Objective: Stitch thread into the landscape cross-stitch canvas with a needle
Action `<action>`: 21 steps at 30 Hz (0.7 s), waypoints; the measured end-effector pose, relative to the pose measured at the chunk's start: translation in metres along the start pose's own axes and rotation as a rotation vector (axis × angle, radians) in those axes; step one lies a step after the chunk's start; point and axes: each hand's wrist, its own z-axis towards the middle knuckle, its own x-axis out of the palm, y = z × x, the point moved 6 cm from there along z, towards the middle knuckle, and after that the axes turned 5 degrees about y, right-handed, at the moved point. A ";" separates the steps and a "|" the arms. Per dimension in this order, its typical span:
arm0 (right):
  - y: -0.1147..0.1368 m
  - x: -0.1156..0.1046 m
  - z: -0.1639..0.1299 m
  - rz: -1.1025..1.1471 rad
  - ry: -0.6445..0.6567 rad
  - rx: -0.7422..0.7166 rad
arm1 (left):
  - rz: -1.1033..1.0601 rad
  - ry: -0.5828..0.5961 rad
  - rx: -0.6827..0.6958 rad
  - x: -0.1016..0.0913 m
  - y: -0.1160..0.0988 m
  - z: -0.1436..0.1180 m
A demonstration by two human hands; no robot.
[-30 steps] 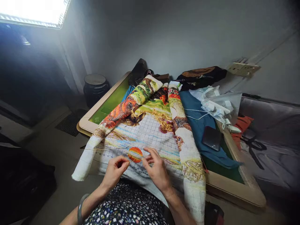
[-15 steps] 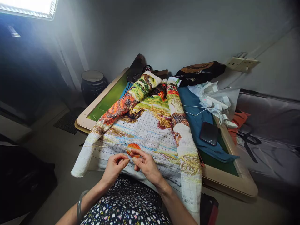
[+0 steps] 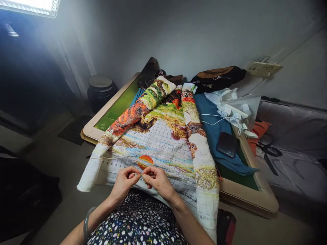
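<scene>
My left hand (image 3: 124,182) and my right hand (image 3: 159,183) meet over the near part of a cross-stitch cloth (image 3: 159,143), fingertips almost touching. Each thumb and forefinger is pinched closed. A thin pale thread (image 3: 136,174) runs between the two pinches; whether a needle is there too is too small to tell. Just beyond my fingers is an orange stitched disc (image 3: 145,162). Another stretch of pale yellow thread (image 3: 114,157) lies across the cloth toward its left roll. Both sides of the cloth are rolled up, a left roll (image 3: 127,117) and a right roll (image 3: 198,143).
Under the cloth stands a green table with a pale rim (image 3: 245,194). A dark phone (image 3: 227,144) rests on blue fabric (image 3: 208,109) at the right, near white cables, chargers and a plastic bag (image 3: 230,98). Scissors (image 3: 270,151) lie farther right. A dark stool (image 3: 100,90) stands behind left.
My right hand has turned and its fingers have closed into a pinch against my left fingertips. My left hand has hardly moved. The view has shifted slightly.
</scene>
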 end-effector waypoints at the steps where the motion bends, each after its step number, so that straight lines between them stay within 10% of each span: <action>1: 0.000 0.001 0.000 -0.002 0.001 0.003 | -0.016 0.004 -0.005 0.001 0.001 0.000; 21: 0.004 0.006 0.003 -0.164 -0.004 -0.062 | -0.066 0.064 0.001 0.012 0.002 0.000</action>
